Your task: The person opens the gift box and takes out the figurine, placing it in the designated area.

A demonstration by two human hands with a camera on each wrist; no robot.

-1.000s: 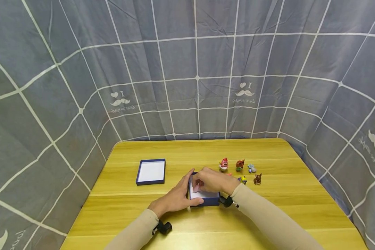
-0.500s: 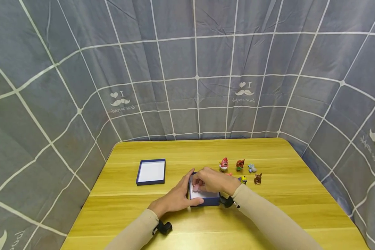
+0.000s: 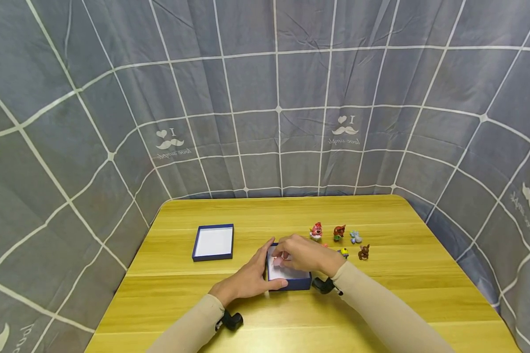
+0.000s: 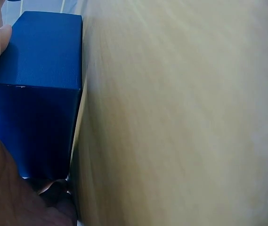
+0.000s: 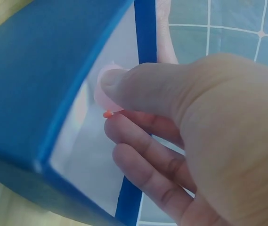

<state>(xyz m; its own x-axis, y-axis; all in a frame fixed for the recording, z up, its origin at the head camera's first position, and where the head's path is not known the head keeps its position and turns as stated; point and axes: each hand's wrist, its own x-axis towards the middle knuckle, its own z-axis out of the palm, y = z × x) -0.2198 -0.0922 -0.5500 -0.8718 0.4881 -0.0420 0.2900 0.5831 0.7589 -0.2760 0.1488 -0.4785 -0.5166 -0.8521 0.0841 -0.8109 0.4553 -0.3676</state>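
In the head view an open blue box [image 3: 293, 284] with a white inside stands on the table in front of me. My left hand [image 3: 249, 279] spans its left side, thumb at the front wall and fingers along toward the back, holding it. The left wrist view shows the box's blue outer walls [image 4: 39, 52] beside that hand. My right hand [image 3: 302, 255] is at the box's opening, pinching a small pale pink figurine [image 5: 106, 92] between thumb and fingers. A small orange-red bit shows at the figurine's lower edge; the fingers hide much of the rest.
A shallow blue lid [image 3: 213, 242] with a white inside lies at the left. Right of the box stand several small figurines: a pink-red one [image 3: 316, 231], a red-brown one [image 3: 339, 232], a blue-grey one [image 3: 356, 237], a brown one [image 3: 364, 252] and a yellow-topped one [image 3: 344, 252].
My right hand has shifted slightly up and away with the pink figurine, and its wrist has moved a little right. My left hand and the box have stayed in place.
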